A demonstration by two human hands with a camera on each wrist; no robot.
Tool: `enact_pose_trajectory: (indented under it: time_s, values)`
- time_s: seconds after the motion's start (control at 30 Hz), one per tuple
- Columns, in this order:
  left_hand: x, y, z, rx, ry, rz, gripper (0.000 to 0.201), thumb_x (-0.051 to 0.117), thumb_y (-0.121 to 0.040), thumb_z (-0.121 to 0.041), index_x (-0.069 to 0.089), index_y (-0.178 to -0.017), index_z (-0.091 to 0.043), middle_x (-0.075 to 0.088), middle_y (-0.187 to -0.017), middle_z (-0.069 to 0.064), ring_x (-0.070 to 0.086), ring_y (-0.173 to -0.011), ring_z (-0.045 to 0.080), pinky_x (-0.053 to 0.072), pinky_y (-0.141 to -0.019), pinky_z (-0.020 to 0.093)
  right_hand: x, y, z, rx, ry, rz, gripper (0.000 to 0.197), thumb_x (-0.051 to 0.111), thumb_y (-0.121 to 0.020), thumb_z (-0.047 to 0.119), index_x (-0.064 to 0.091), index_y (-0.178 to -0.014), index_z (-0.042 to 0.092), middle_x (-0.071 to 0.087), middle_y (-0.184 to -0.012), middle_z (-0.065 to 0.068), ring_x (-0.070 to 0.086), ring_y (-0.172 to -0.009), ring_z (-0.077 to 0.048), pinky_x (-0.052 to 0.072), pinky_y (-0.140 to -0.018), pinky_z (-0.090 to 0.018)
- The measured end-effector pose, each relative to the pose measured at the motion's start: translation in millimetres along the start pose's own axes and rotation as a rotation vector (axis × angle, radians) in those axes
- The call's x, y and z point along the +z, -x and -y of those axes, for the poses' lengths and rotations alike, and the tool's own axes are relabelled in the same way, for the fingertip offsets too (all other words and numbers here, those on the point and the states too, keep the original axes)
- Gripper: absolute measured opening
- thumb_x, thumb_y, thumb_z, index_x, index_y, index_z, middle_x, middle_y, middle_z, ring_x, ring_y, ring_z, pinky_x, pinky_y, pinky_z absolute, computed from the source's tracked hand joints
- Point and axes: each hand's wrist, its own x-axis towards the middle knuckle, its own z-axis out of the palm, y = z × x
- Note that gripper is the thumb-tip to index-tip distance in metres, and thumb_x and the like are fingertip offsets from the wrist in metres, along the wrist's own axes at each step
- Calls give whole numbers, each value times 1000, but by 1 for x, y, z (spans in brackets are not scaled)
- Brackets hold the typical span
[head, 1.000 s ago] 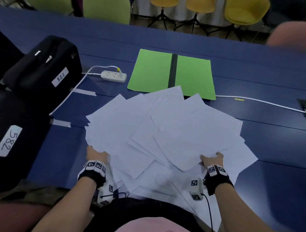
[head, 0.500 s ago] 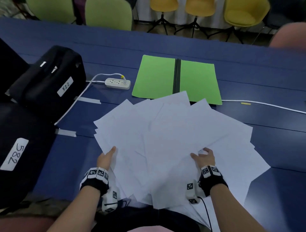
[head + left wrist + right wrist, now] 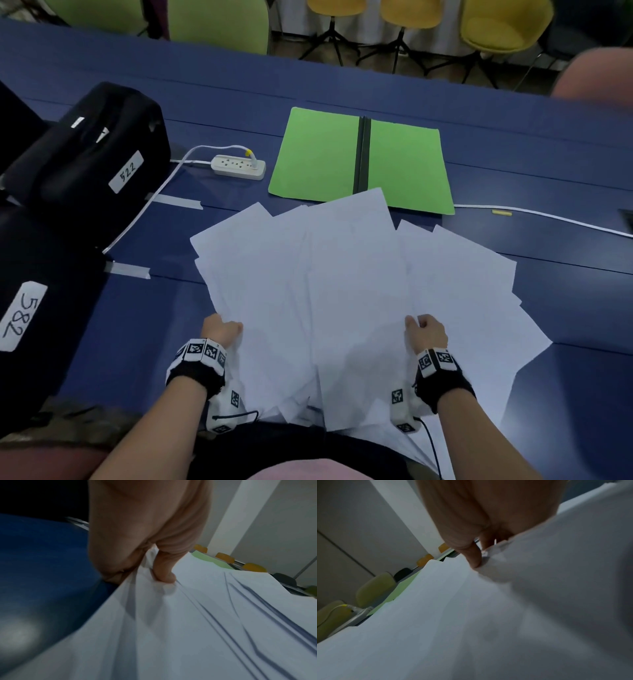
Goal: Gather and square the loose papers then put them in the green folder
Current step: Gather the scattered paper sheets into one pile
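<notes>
Several loose white papers [image 3: 342, 291] lie fanned on the blue table, overlapping unevenly and hanging over the near edge. My left hand [image 3: 221, 330] pinches the papers [image 3: 188, 615] at their left side, thumb on top and fingers beneath. My right hand [image 3: 426, 332] pinches the papers [image 3: 471, 615] near the middle right, with more sheets spread out to its right. The green folder [image 3: 318, 154] lies open and flat beyond the papers, its black spine in the middle. One sheet's far corner overlaps the folder's near edge.
Two black cases [image 3: 92, 164] with numbered labels stand at the left. A white power strip [image 3: 239, 167] lies left of the folder, and a white cable [image 3: 548, 216] runs to the right. Green and yellow chairs [image 3: 503, 24] stand behind the table [image 3: 565, 154].
Both hands have moved inward and forward, sliding the spread sheets closer into a narrower fan. The hands now pinch the papers instead of resting at their outer near edges.
</notes>
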Motion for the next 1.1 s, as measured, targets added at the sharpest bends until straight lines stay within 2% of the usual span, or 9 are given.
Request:
enact_pose_trajectory:
  time_s: [0.1, 0.17, 0.27, 0.37, 0.53, 0.63, 0.8, 0.93, 1.1]
  values:
    - [-4, -2, 0, -25, 80, 60, 25, 52, -90, -1, 48, -113, 7, 50, -121, 14, 48, -107, 25, 34, -84, 28, 13, 19, 12, -42, -58, 81, 44, 70, -82, 18, 52, -120, 5, 60, -106, -13, 59, -105, -31, 37, -78, -24]
    - [-5, -2, 1, -18, 207, 80, 43, 64, -86, -11, 50, -120, 9, 53, -127, 12, 50, -107, 24, 36, -85, 30, 27, 30, 19, -112, -38, 182, 53, 68, -83, 12, 46, -131, 6, 59, -122, -15, 57, -113, -31, 39, -85, -24]
    - [-2, 5, 1, -39, 324, 99, 85, 78, -71, -43, 46, -136, 0, 54, -133, 10, 51, -124, 29, 41, -95, 35, 49, 36, 20, -177, -35, 254, 46, 61, -88, 12, 49, -131, 6, 58, -128, -12, 56, -116, -29, 43, -95, -28]
    - [3, 15, -2, -19, 250, 53, 100, 86, -57, -49, 46, -132, 3, 56, -130, 13, 55, -121, 32, 45, -93, 37, 47, 35, 18, -152, -108, 179, 29, 65, -85, 17, 60, -113, 10, 67, -101, -9, 63, -93, -25, 49, -85, -28]
    - [12, 25, -8, 38, 42, -32, 105, 90, -57, -33, 35, -137, 7, 47, -139, 20, 49, -127, 35, 45, -100, 42, -25, 3, -30, 197, -50, -217, 61, 73, -76, 26, 47, -128, 7, 45, -132, -22, 48, -120, -40, 41, -98, -43]
    - [16, 28, -8, 72, -46, -68, 109, 90, -58, -29, 29, -140, 6, 43, -143, 21, 45, -130, 37, 43, -100, 43, -71, -3, -73, 508, 41, -362, 83, 78, -67, 35, 35, -128, -1, 38, -131, -27, 43, -120, -43, 39, -100, -50]
    - [12, 24, -7, 72, -54, -58, 99, 87, -61, -25, 34, -138, 6, 46, -140, 22, 49, -126, 38, 46, -98, 43, -92, -3, -86, 490, -40, -252, 84, 77, -72, 36, 38, -134, -5, 42, -137, -25, 46, -125, -40, 40, -101, -46]
    - [6, 20, -5, 63, -19, -17, 88, 82, -68, -19, 36, -138, 7, 45, -141, 21, 49, -125, 37, 45, -98, 40, -87, -6, -80, 410, -199, -134, 61, 73, -79, 19, 49, -129, -5, 55, -133, -20, 55, -118, -39, 45, -95, -39]
    - [6, 18, 0, 75, 1, 12, 71, 75, -70, -13, 45, -131, 4, 54, -130, 17, 56, -113, 36, 48, -95, 42, -80, 2, -71, 435, -325, -44, 92, 73, -80, 27, 18, -149, 5, 22, -157, -14, 32, -138, -42, 35, -102, -61]
